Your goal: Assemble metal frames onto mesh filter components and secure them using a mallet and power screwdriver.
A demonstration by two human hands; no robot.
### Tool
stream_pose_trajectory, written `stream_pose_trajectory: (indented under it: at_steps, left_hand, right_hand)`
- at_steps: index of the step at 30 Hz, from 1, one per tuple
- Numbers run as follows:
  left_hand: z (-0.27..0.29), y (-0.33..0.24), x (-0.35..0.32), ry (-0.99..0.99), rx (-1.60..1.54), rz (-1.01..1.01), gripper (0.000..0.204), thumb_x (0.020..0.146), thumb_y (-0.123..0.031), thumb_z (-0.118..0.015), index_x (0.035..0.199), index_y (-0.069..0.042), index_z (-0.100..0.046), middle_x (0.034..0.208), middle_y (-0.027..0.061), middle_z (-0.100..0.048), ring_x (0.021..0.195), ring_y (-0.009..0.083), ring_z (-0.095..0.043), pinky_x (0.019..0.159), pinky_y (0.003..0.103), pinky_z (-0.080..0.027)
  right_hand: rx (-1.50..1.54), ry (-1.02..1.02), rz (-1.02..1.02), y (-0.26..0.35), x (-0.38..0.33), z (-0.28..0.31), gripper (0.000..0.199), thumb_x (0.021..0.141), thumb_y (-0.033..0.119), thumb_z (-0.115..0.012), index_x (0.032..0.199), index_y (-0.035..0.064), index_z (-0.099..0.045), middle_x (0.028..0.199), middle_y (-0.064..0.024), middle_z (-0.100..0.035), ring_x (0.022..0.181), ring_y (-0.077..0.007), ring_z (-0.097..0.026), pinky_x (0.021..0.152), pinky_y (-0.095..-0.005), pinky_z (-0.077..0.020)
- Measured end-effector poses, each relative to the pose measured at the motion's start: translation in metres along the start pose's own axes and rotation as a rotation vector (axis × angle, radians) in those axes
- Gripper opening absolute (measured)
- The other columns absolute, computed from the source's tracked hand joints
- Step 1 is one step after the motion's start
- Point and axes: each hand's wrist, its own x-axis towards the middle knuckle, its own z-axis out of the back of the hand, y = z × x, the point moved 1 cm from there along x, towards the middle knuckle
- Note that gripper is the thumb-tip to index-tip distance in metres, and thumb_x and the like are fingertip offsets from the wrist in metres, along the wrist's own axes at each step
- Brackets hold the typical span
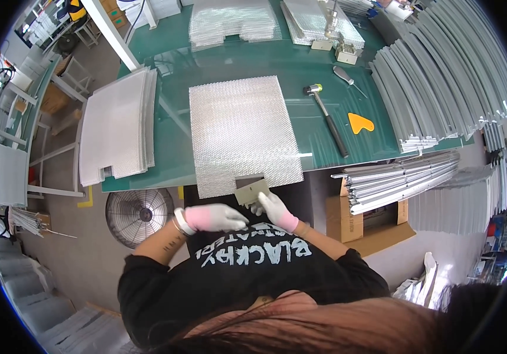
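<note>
A silvery mesh sheet [241, 133] with a notch cut in its near edge lies on the green table [300, 71] in front of me. My right hand [274, 207], in a white and pink glove, holds a small grey flat piece [251, 192] just below that notch. My left hand [213, 217], gloved the same way with a white band at the wrist, is close to my chest with its fingers curled, beside the right hand. Whether the left hand holds anything I cannot tell.
A stack of notched mesh sheets [117, 130] lies at the left. A rubber mallet [327, 115], a screwdriver [348, 79] and an orange scraper [359, 123] lie right of the sheet. Metal strips [436, 82] pile up at the right, above a cardboard box [371, 227]. A floor fan [138, 215] stands below the table.
</note>
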Motion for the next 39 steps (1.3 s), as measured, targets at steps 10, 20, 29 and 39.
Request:
stream_pose_trajectory:
  at_steps: [10, 20, 29, 39]
  left_hand:
    - [0.091, -0.056, 0.082, -0.779, 1.073, -0.19, 0.072, 0.082, -0.053, -0.062, 0.142, -0.017, -0.044, 0.149, 0.019, -0.035, 0.138, 0.0428, -0.028, 0.114, 0.059, -0.017]
    - [0.049, -0.067, 0.09, -0.928, 0.997, -0.062, 0.065, 0.085, -0.046, -0.06, 0.14, -0.014, -0.045, 0.144, 0.0212, -0.039, 0.134, 0.0457, -0.031, 0.111, 0.061, -0.019]
    - [0.019, -0.075, 0.083, -0.919, 0.944, -0.004, 0.065, 0.084, -0.044, -0.061, 0.14, -0.013, -0.045, 0.144, 0.0231, -0.037, 0.134, 0.0469, -0.03, 0.111, 0.062, -0.017]
    - [0.03, -0.076, 0.094, -0.898, 1.06, 0.028, 0.058, 0.089, -0.04, -0.054, 0.138, -0.012, -0.047, 0.142, 0.0213, -0.04, 0.133, 0.046, -0.031, 0.111, 0.062, -0.018]
  right_hand:
    - [0.321, -0.554, 0.268, 0.002, -0.01, 0.001, 0.03, 0.101, 0.024, -0.047, 0.109, -0.0016, -0.06, 0.088, -0.0041, -0.065, 0.075, -0.0101, -0.06, 0.067, -0.025, -0.0498]
    - [0.188, -0.495, 0.161, 0.012, -0.005, 0.042, 0.021, 0.098, 0.018, -0.054, 0.098, 0.0008, -0.066, 0.086, 0.0016, -0.063, 0.079, -0.0053, -0.055, 0.071, -0.0234, -0.047]
    - [0.308, -0.558, 0.255, 0.007, -0.023, 0.032, 0.018, 0.098, 0.014, -0.055, 0.109, 0.0011, -0.061, 0.097, -0.0008, -0.062, 0.086, -0.0078, -0.058, 0.075, -0.025, -0.0498]
    - [0.48, -0.496, 0.178, 0.005, 0.007, 0.032, 0.028, 0.099, 0.026, -0.053, 0.111, 0.0024, -0.062, 0.099, -0.0013, -0.064, 0.09, -0.0095, -0.06, 0.078, -0.0265, -0.0512]
